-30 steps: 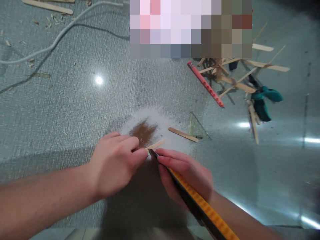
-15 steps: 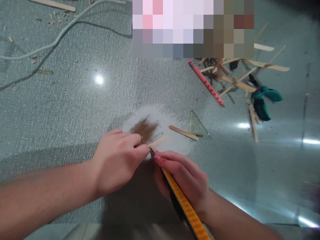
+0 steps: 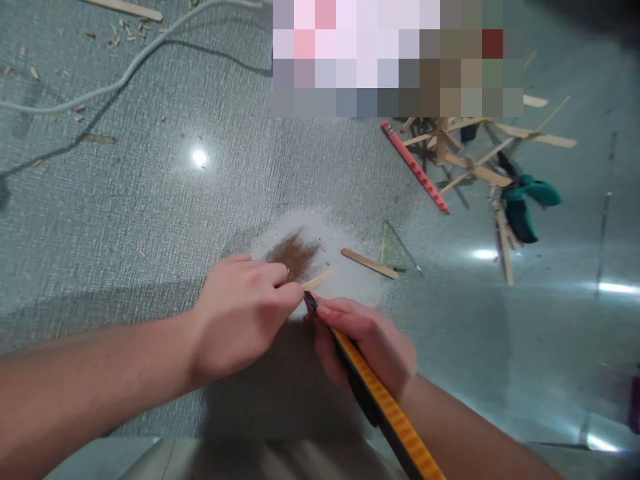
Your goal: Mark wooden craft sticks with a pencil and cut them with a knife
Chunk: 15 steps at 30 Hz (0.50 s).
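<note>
At the far left, a pale cable (image 3: 131, 70) curves across the upper part of the textured grey counter (image 3: 150, 200), with wood shavings (image 3: 117, 35) scattered about it and one flat stick (image 3: 125, 8) above it. Nearer the middle, the left hand (image 3: 247, 313) is closed, its grip pinching one end of a light wooden strip (image 3: 320, 279); the strip's other end points up and to the right over a patch of white powder (image 3: 345, 280). Brown dust (image 3: 294, 252) lies on the powder, just beyond the left hand's fingers. Immediately right, the right hand (image 3: 367, 340) grips a yellow-and-black cutter (image 3: 387, 400), its dark tip beside the left hand's thumb and the strip. Whether the tip touches the strip, I cannot tell. Beyond the right hand, a tan stick (image 3: 369, 263) lies slanted, near a clear set square (image 3: 397, 253). Above them rests a red pencil (image 3: 415, 168), then a jumble of wooden sticks (image 3: 483, 172) and green-handled pliers (image 3: 523, 207).
</note>
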{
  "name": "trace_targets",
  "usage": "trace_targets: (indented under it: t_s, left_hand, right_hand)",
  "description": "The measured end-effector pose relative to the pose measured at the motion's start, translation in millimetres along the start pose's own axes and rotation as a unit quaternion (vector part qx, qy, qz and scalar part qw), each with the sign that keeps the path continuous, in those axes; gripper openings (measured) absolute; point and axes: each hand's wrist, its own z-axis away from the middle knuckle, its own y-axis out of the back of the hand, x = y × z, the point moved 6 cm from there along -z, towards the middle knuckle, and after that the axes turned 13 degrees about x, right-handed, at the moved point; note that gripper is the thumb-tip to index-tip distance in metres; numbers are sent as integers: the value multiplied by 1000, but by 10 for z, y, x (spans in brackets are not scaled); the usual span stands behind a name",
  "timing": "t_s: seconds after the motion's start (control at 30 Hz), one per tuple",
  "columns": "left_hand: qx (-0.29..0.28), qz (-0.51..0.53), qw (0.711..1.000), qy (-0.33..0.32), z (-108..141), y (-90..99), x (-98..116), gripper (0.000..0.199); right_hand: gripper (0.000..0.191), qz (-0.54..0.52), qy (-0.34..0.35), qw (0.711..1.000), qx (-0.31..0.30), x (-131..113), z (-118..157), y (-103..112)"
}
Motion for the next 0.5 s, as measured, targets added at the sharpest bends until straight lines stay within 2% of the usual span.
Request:
trace_targets:
  t_s: [0.1, 0.2, 0.3, 0.4, 0.5]
  left_hand:
    - [6, 2, 1000, 0, 8, 0, -7, 26]
    - [7, 2, 1000, 2, 6, 3, -7, 28]
    - [-3, 3, 1000, 4, -3, -2, -2, 26]
    - [-8, 4, 1000, 7, -13, -1, 4, 24]
    - [-9, 11, 1000, 9, -18, 3, 8, 22]
  right_hand:
    - [19, -18, 41, 998, 35, -95, -64, 60]
    - [31, 8, 79, 996, 44, -202, -147, 111]
    - [34, 29, 78, 996, 26, -212, -158, 106]
    - [29, 10, 80, 996, 36, -157, -78, 102]
    - [32, -8, 61, 997, 44, -56, 26, 92]
